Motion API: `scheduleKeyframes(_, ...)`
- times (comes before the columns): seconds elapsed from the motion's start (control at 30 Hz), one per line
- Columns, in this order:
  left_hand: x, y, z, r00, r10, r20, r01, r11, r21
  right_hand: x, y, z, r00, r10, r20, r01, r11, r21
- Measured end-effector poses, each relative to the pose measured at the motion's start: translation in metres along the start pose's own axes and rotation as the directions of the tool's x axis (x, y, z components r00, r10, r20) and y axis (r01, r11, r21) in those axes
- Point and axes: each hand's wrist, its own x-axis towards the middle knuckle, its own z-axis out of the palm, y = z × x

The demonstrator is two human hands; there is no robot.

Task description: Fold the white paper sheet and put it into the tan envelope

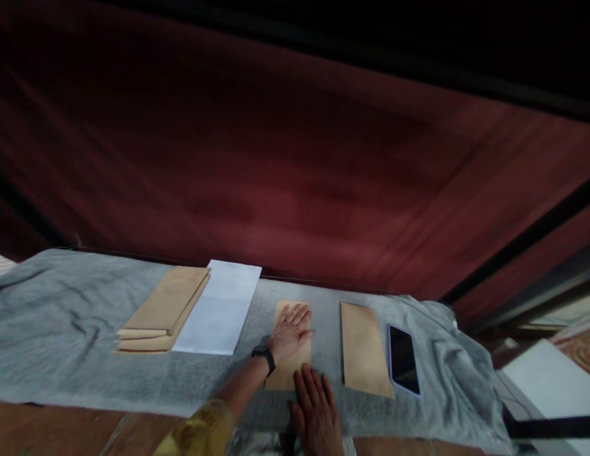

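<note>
A brown envelope (281, 373) lies flat on the grey cloth in front of me. My left hand (289, 332), with a dark band on the wrist, rests palm down on its upper part, fingers spread. Near its lower right corner my right hand (317, 405) lies flat, fingers stretched out, the fingertips at the envelope's edge. Neither hand grips anything. Another brown envelope (367, 348) lies to the right, apart from both hands. On the left are a stack of brown envelopes (168, 301) and white paper sheets or envelopes (221, 310) beside it.
A phone (404, 360) with a dark screen lies right of the separate envelope. The grey cloth (52, 329) is wrinkled at both ends. Behind it rises a dark red panel (295, 177). Brown floor tiles (61, 430) show below the front edge.
</note>
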Motion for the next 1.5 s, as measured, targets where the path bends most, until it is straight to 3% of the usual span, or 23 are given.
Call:
scheduleKeyframes(0.17, -0.023, 0.005, -0.006, 0.996, 0.093, 0.017, -0.093, 0.996, -0.007, -0.001, -0.003, -0.002, 0.999, 0.029, -0.026, -0.028, 0.999, 0.024)
scheduleKeyframes(0.3, -0.047, 0.014, -0.010, 0.990, 0.120, 0.080, -0.117, 0.992, -0.039, -0.004, -0.004, -0.002, 0.999, 0.033, 0.034, -0.035, 0.997, 0.071)
scheduleKeyframes(0.53, -0.118, 0.033, -0.018, 0.982, 0.188, -0.002, -0.188, 0.981, -0.041, -0.003, 0.000, -0.002, 0.992, 0.082, 0.095, -0.098, 0.979, 0.181)
scheduleKeyframes(0.67, -0.147, 0.036, -0.026, 0.971, 0.237, -0.022, -0.237, 0.972, 0.004, 0.017, 0.011, -0.005, 0.982, 0.080, 0.174, -0.122, 0.960, 0.251)
scheduleKeyframes(0.83, -0.153, 0.031, -0.029, 0.955, 0.296, -0.036, -0.294, 0.955, 0.044, 0.068, 0.015, 0.014, 0.966, -0.020, 0.259, -0.048, 0.966, 0.253)
scheduleKeyframes(1.0, -0.151, 0.032, -0.033, 0.956, 0.294, 0.008, -0.294, 0.955, 0.043, 0.117, 0.016, 0.044, 0.961, 0.022, 0.275, -0.068, 0.985, 0.156)
scheduleKeyframes(1.13, -0.150, 0.034, -0.039, 0.956, 0.294, 0.015, -0.294, 0.955, 0.027, 0.144, 0.024, 0.055, 0.956, 0.087, 0.280, -0.123, 0.986, 0.114)
scheduleKeyframes(1.33, -0.149, 0.036, -0.043, 0.954, 0.298, 0.043, -0.298, 0.954, -0.002, 0.160, 0.024, 0.056, 0.953, 0.154, 0.261, -0.187, 0.977, 0.104)
scheduleKeyframes(1.5, -0.149, 0.034, -0.037, 0.957, 0.285, 0.053, -0.286, 0.958, 0.015, 0.144, 0.026, 0.045, 0.944, 0.131, 0.302, -0.170, 0.980, 0.104)
